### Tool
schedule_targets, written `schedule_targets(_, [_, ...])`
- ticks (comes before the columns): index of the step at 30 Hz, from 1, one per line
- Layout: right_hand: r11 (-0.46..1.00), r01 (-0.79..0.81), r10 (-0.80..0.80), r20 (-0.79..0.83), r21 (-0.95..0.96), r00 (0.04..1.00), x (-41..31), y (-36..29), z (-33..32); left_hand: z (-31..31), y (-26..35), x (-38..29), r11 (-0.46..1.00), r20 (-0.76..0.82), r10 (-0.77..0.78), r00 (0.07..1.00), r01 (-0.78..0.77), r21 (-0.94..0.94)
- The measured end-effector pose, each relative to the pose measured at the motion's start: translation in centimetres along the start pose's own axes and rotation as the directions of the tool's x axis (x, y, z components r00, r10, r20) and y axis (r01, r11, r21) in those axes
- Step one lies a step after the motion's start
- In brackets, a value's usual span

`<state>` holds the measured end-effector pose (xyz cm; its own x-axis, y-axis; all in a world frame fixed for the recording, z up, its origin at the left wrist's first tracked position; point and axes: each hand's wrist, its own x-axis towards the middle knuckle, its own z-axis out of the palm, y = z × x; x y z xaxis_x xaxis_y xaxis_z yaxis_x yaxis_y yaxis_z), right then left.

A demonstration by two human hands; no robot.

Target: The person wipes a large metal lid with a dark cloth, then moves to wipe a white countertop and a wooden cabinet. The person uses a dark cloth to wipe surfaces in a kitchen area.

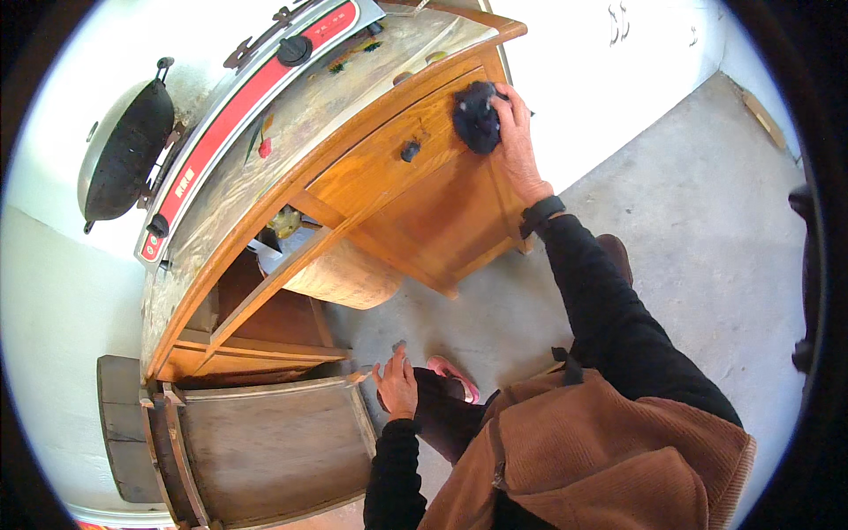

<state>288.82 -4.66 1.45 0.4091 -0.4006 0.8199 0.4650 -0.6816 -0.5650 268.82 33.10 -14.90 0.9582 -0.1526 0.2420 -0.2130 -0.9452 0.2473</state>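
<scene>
My right hand point(515, 142) holds a dark, wet-looking cloth point(477, 118) against the upper right of a wooden drawer front point(391, 149). A small dark knob point(410, 151) sits on that drawer front, left of the cloth. Lower down, my left hand point(397, 387) is near the free edge of an opened wooden cabinet door point(278, 450); its fingers are slightly spread and no held thing shows. Whether it touches the door I cannot tell. The wooden cabinet point(318, 159) has an open compartment with a light-coloured container point(348, 271) partly visible inside.
A gas stove point(245, 119) with a red front panel stands on the patterned cabinet top point(291, 136). A dark wok point(132, 149) is on the stove's far side. Below are the grey floor point(662, 199) and my foot in a pink shoe point(457, 377).
</scene>
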Motion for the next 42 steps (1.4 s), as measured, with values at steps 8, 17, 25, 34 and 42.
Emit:
schedule_targets(8, [0.962, 0.271, -0.267, 0.240, 0.014, 0.933, 0.2, -1.3, 1.1, -0.1, 0.2, 0.3, 1.000, -0.020, 0.007, 1.000, -0.006, 0.008])
schedule_targets(17, [0.990, 0.132, -0.132, 0.011, -0.040, 0.991, 2.5, -1.7, -1.5, 0.0, -0.1, 0.0, 1.000, -0.038, 0.024, 0.999, -0.024, 0.007])
schedule_targets(25, [0.904, 0.423, -0.415, 0.368, 0.064, 0.832, 0.9, -4.6, 1.5, 0.1, 0.1, 0.2, 0.996, -0.038, 0.068, 0.997, -0.065, 0.055])
schedule_targets(34, [0.955, 0.297, -0.295, 0.079, -0.016, 0.952, 2.1, -3.3, 0.4, 0.3, -0.3, 0.0, 0.997, -0.100, 0.068, 0.993, -0.064, 0.041])
schedule_targets(42, [0.930, 0.365, -0.363, 0.228, 0.034, 0.904, 2.0, -2.0, 0.1, 0.1, -0.4, -0.5, 1.000, -0.064, -0.016, 0.998, 0.017, 0.024])
